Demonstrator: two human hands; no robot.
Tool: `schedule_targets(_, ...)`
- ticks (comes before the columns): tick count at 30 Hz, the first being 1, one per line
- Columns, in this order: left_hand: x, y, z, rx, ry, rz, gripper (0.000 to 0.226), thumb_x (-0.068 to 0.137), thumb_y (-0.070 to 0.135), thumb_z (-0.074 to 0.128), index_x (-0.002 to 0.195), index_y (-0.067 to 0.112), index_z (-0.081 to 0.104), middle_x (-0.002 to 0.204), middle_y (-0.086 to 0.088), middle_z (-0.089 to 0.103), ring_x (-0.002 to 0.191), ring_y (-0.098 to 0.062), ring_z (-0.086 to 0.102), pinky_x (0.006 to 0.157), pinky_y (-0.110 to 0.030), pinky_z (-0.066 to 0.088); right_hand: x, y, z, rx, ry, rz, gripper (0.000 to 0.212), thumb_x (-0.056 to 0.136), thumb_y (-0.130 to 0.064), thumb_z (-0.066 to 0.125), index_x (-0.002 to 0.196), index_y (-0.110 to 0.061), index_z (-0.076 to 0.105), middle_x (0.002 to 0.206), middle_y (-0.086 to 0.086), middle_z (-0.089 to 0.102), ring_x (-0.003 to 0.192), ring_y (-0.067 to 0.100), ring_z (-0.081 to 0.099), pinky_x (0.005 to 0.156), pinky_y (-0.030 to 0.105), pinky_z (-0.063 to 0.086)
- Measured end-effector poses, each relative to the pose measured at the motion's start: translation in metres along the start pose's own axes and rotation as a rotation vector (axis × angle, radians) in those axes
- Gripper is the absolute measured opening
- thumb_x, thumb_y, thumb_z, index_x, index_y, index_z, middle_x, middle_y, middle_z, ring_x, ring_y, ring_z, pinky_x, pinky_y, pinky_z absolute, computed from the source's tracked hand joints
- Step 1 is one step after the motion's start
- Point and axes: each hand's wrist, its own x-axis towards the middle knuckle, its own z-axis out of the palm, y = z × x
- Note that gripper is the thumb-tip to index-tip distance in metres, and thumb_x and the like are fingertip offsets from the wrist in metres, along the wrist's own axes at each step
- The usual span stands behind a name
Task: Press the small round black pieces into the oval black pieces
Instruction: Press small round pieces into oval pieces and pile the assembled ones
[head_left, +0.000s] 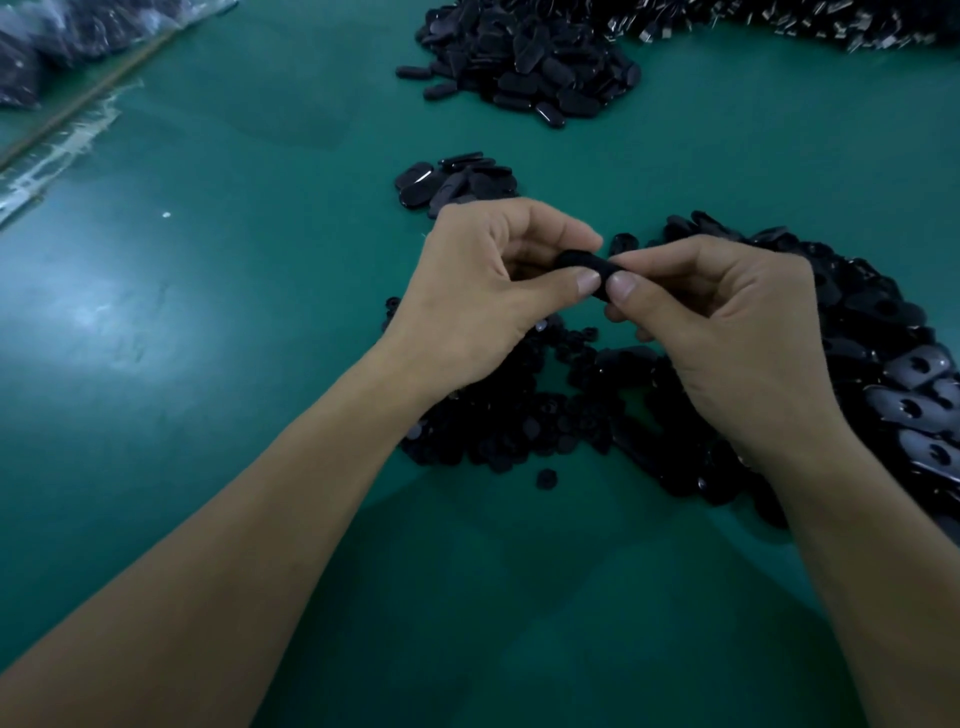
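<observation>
Just above the small round pieces (493, 426), the left hand (493, 296) pinches one end of an oval black piece (582, 261) between thumb and curled forefinger. Its long axis runs sideways to the right hand (722, 322), which pinches the other end. Whether one is seated in it is hidden.

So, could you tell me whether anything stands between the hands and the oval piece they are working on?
Nothing visible does. The left hand and the right hand both pinch the oval piece directly, thumbs side by side on it, above the table. Their fingers cover most of it.
</observation>
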Motion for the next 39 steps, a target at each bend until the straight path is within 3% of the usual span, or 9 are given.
schedule_targets(4,0.0,-0.001,0.0,0.012,-0.005,0.002,0.022,0.084,0.001,0.079,0.092,0.02,0.072,0.077,0.007,0.073,0.072,-0.002,0.068,0.074,-0.023,0.059,0.0,-0.001,-0.001,0.012,-0.008,-0.016,0.015,0.089,-0.014,0.076,0.093,-0.028,0.073,0.082,-0.01,0.076,0.071,0.008,0.073,0.065,0.013,0.051)
schedule_targets(21,-0.002,0.004,0.001,0.064,0.003,-0.005,0.022,0.082,0.004,0.082,0.093,0.021,0.073,0.081,-0.001,0.075,0.074,-0.01,0.072,0.078,-0.03,0.062,-0.001,-0.011,-0.006,-0.111,-0.019,-0.022,0.019,0.085,-0.014,0.079,0.083,-0.032,0.07,0.076,-0.009,0.074,0.066,0.008,0.07,0.063,0.02,0.057)
schedule_targets(30,-0.002,0.006,0.0,-0.023,-0.039,-0.02,0.023,0.083,-0.002,0.079,0.096,0.016,0.072,0.085,-0.005,0.076,0.073,-0.008,0.07,0.075,-0.026,0.061,0.001,-0.011,-0.006,0.029,-0.068,0.008,0.02,0.084,-0.007,0.079,0.082,-0.025,0.07,0.069,-0.011,0.073,0.059,0.004,0.068,0.058,0.014,0.052)
schedule_targets(34,-0.001,0.006,-0.001,-0.06,0.001,-0.019,0.021,0.085,-0.004,0.076,0.095,0.014,0.072,0.073,0.001,0.074,0.062,-0.008,0.067,0.067,-0.022,0.059,0.0,-0.006,-0.002,-0.02,0.012,-0.021,0.014,0.086,-0.017,0.076,0.091,-0.029,0.071,0.075,-0.007,0.074,0.068,0.011,0.072,0.06,0.02,0.053)
schedule_targets(37,-0.002,0.005,0.002,-0.089,0.062,-0.037,0.018,0.084,-0.006,0.077,0.092,0.01,0.072,0.068,0.0,0.074,0.057,-0.012,0.067,0.064,-0.03,0.059,-0.004,-0.005,0.005,-0.157,0.097,-0.113,0.019,0.09,-0.017,0.073,0.098,-0.034,0.072,0.085,-0.014,0.073,0.08,0.008,0.072,0.073,0.023,0.056)
schedule_targets(39,-0.002,0.005,0.004,-0.113,0.094,-0.046,0.017,0.083,-0.007,0.077,0.09,0.008,0.071,0.066,0.0,0.073,0.056,-0.014,0.067,0.064,-0.034,0.061,-0.006,-0.005,0.007,-0.292,0.137,-0.215,0.013,0.091,-0.018,0.073,0.102,-0.026,0.075,0.094,-0.014,0.072,0.087,0.003,0.069,0.077,0.019,0.053)
